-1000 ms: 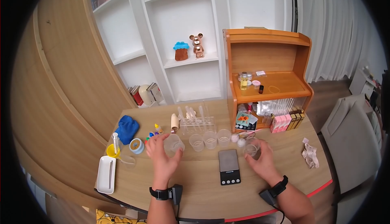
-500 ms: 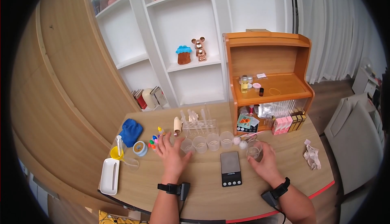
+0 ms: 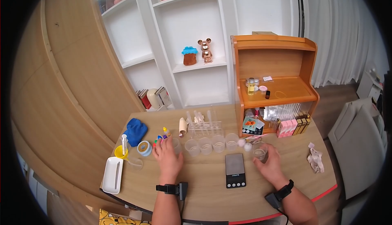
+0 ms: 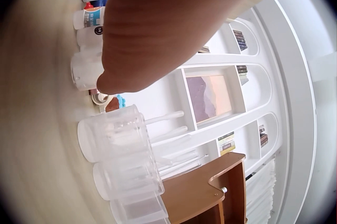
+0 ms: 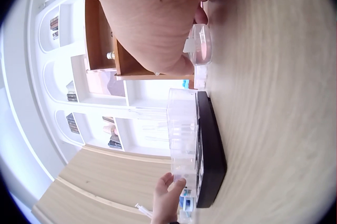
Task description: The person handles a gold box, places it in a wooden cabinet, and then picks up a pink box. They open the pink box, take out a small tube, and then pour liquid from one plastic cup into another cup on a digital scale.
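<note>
My left hand (image 3: 168, 159) is around a clear plastic cup (image 3: 176, 144) at the left end of a row of similar cups (image 3: 205, 146). In the left wrist view, the thumb overlaps that cup (image 4: 84, 70) low by the table; the other fingers are hidden there. To the right, my right hand (image 3: 270, 163) grips another clear cup (image 3: 259, 150) between thumb and fingers. This cup (image 5: 201, 45) appears close over the table in the right wrist view. Between the hands lies a black digital scale (image 3: 235, 170) with a bare grey plate.
Behind the row stands a test tube rack (image 3: 205, 129). Small coloured-cap bottles (image 3: 158, 139), a tape-like round tub (image 3: 144, 148), a yellow funnel (image 3: 121, 151) and a white tray (image 3: 112, 176) lie left. Right are pompoms (image 3: 247, 147), a wooden shelf unit (image 3: 275, 57) and crumpled cloth (image 3: 315, 159).
The cup my left hand held a second ago now stands in the row. That hand shifted right, then back left to the cup at the row's end. My right hand keeps its cup.
</note>
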A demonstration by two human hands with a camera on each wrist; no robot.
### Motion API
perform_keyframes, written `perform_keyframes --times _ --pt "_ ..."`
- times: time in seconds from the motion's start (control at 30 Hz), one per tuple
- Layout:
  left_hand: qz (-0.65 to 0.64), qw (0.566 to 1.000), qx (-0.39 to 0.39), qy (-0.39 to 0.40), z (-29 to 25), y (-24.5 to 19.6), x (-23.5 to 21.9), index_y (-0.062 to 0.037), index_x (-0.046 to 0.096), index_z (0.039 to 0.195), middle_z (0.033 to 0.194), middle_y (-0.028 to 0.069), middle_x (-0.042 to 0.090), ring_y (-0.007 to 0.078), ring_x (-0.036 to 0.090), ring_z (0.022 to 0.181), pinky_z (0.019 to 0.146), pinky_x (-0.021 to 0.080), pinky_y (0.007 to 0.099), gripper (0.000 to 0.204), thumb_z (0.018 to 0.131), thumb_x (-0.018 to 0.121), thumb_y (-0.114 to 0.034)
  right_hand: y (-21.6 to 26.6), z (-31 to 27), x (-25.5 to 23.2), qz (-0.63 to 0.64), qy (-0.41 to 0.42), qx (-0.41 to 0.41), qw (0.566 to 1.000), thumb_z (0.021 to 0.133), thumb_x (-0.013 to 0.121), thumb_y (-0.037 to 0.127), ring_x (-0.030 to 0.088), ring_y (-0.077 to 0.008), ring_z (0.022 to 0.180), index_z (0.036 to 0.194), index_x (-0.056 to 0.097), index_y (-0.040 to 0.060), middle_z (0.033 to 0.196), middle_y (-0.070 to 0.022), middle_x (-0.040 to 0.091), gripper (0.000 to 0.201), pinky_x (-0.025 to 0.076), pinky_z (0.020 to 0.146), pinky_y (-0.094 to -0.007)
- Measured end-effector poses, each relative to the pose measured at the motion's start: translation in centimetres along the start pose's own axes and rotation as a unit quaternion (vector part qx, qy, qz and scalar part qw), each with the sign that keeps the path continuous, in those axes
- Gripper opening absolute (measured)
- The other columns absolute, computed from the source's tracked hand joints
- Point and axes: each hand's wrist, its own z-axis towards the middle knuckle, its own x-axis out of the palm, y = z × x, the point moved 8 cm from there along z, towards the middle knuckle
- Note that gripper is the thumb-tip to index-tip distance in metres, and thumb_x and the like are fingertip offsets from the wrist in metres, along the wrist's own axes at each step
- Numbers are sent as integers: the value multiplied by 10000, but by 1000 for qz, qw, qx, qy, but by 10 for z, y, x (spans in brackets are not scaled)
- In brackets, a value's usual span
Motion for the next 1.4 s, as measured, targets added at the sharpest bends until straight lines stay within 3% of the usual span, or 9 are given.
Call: perform_keyframes --times 0.27,0.33,0.37,0.47,0.5,0.57,0.77,1.1,1.4 --pt "-11 997 -59 -52 2 2 -23 -57 570 1466 1330 149 618 368 522 1346 1220 252 593 770 772 874 -192 -4 -1 -1 6 1 3 1000 818 857 234 623 -417 1211 1304 627 48 1246 -200 702 569 458 1085 -509" --pt "-95 985 -83 -120 3 -9 -55 -52 570 1461 1290 145 622 336 585 1248 1187 332 539 770 760 877 -137 -4 -2 -2 3 -5 4 1000 820 857 242 620 -415 1216 1311 626 49 1253 -196 700 576 454 1089 -511" --pt "-98 986 -75 -115 3 -20 -63 -52 570 1461 1290 145 622 336 585 1248 1187 332 539 770 760 877 -137 -2 -2 -1 2 -5 -3 1000 821 856 249 617 -412 1222 1318 626 50 1260 -191 697 583 450 1094 -513" --pt "-348 936 27 -35 -2 -79 -66 -25 565 1439 1272 137 626 298 640 1178 1056 501 438 734 768 862 -34 -1 -1 -1 4 -1 -12 1000 821 857 254 604 -406 1239 1323 627 55 1274 -173 692 586 449 1091 -523" --pt "-351 935 27 -32 -7 -92 -59 -25 565 1439 1272 137 626 298 640 1178 1056 501 438 734 768 862 -34 0 -1 -2 0 -1 -10 1000 821 857 254 604 -406 1239 1323 627 55 1274 -173 692 586 449 1091 -523" --pt "-412 905 81 73 -18 -127 -35 -40 552 1469 1314 130 629 269 646 1223 1092 503 411 747 784 849 1 0 -1 -2 1 6 -3 1000 822 860 265 591 -401 1253 1323 629 62 1285 -156 683 588 443 1094 -519" --pt "-371 898 175 158 -42 -173 0 -16 508 1501 1365 177 619 323 632 1247 1107 500 430 793 806 889 -55 -1 -2 -1 -18 21 10 1000 831 860 282 567 -394 1283 1337 621 64 1298 -158 669 601 402 1128 -518" --pt "-393 896 98 180 -54 -169 12 -29 488 1545 1357 158 658 344 589 1308 1164 415 473 885 801 947 -164 8 -1 -5 -51 0 -46 998 793 883 226 554 -397 1306 1336 631 71 1316 -162 657 619 398 1134 -524" --pt "-376 905 87 178 -56 -166 14 -35 503 1526 1347 161 689 355 572 1328 1172 392 483 876 797 956 -213 69 -7 -19 -37 -44 -173 983 718 876 103 598 -372 1236 1337 660 88 1297 -146 651 656 446 1084 -500"
